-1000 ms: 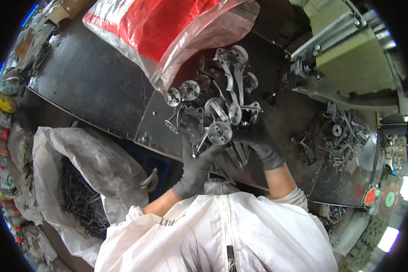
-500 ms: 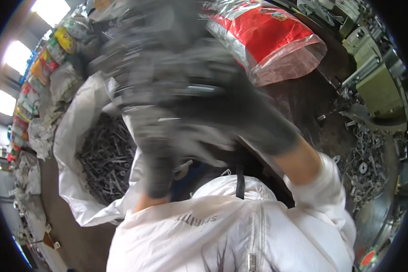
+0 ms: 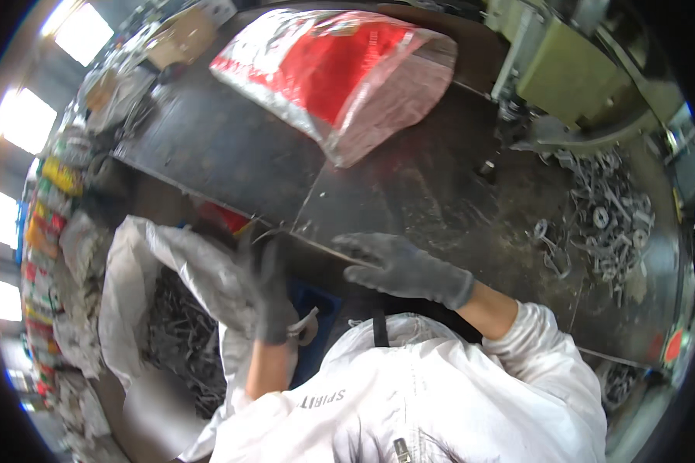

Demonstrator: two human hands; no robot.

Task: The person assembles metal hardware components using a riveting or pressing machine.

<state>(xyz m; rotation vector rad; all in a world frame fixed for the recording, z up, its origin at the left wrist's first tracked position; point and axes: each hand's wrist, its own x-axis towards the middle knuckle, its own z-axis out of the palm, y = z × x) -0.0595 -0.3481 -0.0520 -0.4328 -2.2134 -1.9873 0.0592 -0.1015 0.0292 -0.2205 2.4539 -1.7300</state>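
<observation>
Head view. The left hand (image 3: 266,297), in a dark grey glove, rested against the rim of the white sack (image 3: 143,309) of metal parts beside the dark tabletop (image 3: 232,154); whether it gripped the fabric could not be told. The right hand (image 3: 405,268), likewise gloved, hovered released, fingers spread, over the tabletop's near edge. A red and clear plastic bag (image 3: 340,69) lay farther back, and loose metal parts (image 3: 606,224) were heaped at the right, well apart from both hands.

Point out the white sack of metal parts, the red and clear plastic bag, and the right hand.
white sack (image 3: 127,255), head view, its open rim.
red and clear plastic bag (image 3: 324,69), head view, red middle.
right hand (image 3: 405,268), head view, back of the grey glove.
</observation>
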